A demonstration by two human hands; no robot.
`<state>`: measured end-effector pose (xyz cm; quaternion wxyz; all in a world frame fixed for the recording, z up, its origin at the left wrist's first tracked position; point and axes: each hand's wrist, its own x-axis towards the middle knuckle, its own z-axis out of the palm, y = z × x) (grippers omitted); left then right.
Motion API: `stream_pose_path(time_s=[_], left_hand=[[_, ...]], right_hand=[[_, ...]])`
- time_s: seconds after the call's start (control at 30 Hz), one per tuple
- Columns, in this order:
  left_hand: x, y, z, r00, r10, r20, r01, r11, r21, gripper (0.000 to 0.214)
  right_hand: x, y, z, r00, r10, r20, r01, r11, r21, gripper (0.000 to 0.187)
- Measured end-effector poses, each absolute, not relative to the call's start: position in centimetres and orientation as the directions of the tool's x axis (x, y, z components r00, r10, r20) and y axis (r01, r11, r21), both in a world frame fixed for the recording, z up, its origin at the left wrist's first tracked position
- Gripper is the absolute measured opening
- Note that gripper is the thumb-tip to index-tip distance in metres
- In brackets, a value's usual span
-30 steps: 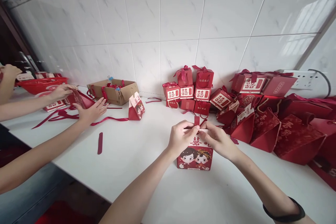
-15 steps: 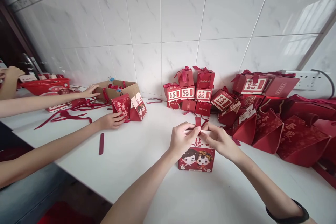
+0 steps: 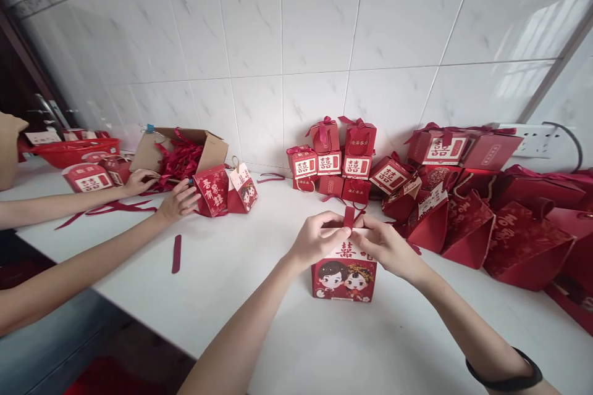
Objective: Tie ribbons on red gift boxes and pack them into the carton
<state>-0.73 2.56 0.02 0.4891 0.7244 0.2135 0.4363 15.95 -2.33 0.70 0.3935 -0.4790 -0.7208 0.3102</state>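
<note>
Head view shows our left hand and right hand angled inward, nearly together, fingers curled, both pinching the top of the cartoon-printed box beside a red ribbon. The box stands near, right of centre, on our white table.

The red-and-white box has a cartoon-figure print.
</note>
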Motion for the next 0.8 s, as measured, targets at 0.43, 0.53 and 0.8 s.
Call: stream_pose_path(time_s=[0.43,0.53,0.8], left_hand=[[-1.7,3.1,0.3,0.554,0.705,0.444,0.159,-0.613,0.774,0.013],[-1.5,3.0,0.1,0.545,0.701,0.46,0.133,-0.614,0.778,0.014],[-0.7,2.3,-0.4,0.486,0.73,0.48,0.071,-0.58,0.811,0.015]], right_hand=[[15.9,-2.3,0.6,-0.227,0.938,0.262,0.449,0.34,-0.827,0.031],[15.9,-2.4,0.7,-0.226,0.94,0.255,0.46,0.333,-0.823,0.029],[16.5,-2.1,0.0,-0.208,0.942,0.264,0.533,0.335,-0.777,0.033]])
